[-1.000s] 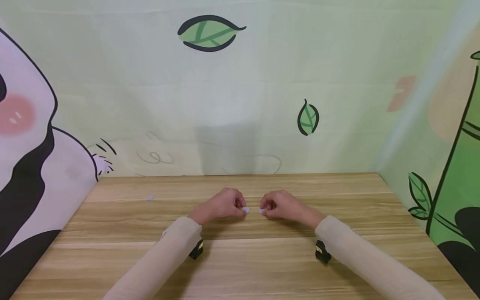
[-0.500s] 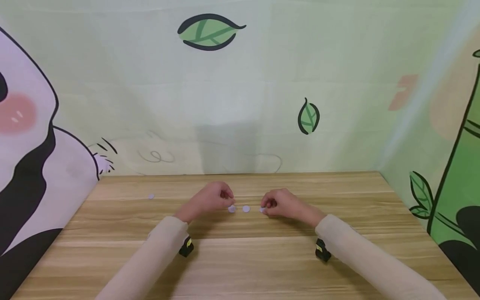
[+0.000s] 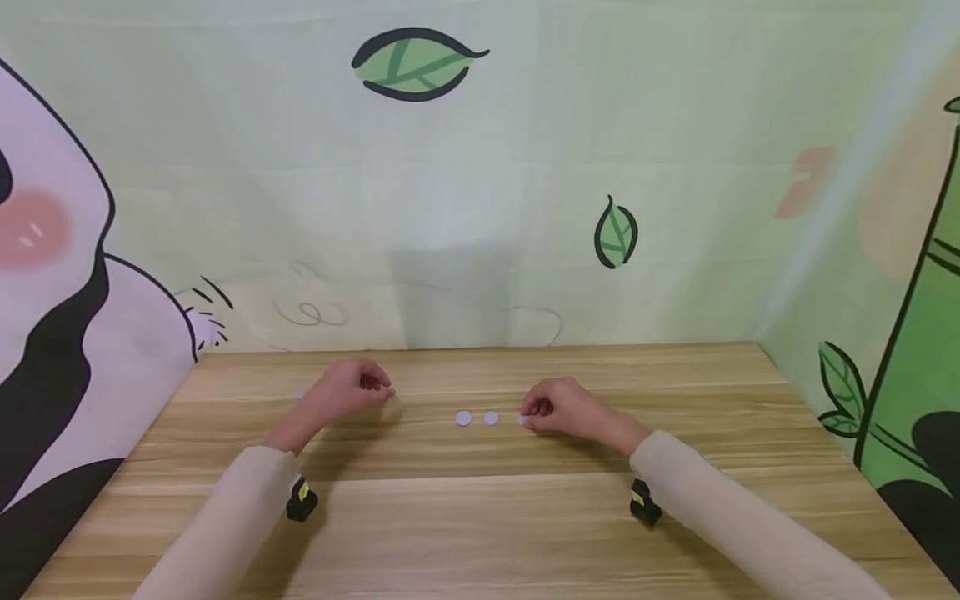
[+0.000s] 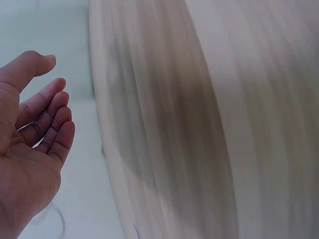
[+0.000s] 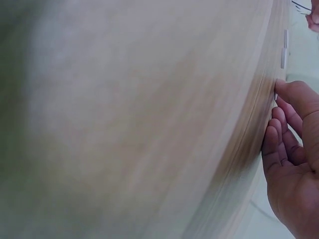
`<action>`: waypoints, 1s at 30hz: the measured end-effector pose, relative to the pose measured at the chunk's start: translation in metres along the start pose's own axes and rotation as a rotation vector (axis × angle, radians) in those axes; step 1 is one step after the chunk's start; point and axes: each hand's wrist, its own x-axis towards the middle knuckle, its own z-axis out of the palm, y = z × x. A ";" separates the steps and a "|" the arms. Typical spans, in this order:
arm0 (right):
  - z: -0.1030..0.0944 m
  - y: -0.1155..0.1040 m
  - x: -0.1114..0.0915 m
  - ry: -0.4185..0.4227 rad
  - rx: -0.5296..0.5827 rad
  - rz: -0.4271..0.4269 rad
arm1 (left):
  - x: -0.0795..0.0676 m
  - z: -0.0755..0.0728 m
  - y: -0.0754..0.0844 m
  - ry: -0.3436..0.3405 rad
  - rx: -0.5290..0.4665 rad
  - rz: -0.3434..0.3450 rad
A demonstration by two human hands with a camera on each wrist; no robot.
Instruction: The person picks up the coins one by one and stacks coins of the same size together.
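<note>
Two small white round discs lie side by side on the wooden table, the left one (image 3: pixel 463 418) and the middle one (image 3: pixel 491 418). To their right my right hand (image 3: pixel 566 406) pinches a third white disc (image 3: pixel 522 421) at the table surface, thumb and finger at its edge. Over the table's left part my left hand (image 3: pixel 348 389) is raised. Its thumb and loosely bent fingers stand apart with nothing between them in the left wrist view. Just beyond the left wrist shows another white disc (image 3: pixel 298 393), partly hidden by that arm.
The wooden table (image 3: pixel 480 533) ends at a pale cloth backdrop (image 3: pixel 480 183) printed with leaves and a panda, which also rises at both sides. A small black device (image 3: pixel 302 500) is strapped under the left wrist, and a similar device (image 3: pixel 645 502) under the right.
My left hand has let go of the left disc and moved left and up, away from the row. The middle disc lies uncovered. My right hand has stayed in place.
</note>
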 end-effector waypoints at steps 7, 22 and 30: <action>0.000 0.002 0.000 -0.003 0.021 -0.003 | -0.022 -0.023 -0.034 0.061 0.050 -0.013; -0.001 0.000 0.001 -0.019 0.028 0.021 | -0.056 -0.049 -0.081 0.099 0.122 -0.086; -0.002 0.001 0.001 -0.013 0.015 0.019 | -0.057 -0.062 -0.106 0.093 0.147 -0.131</action>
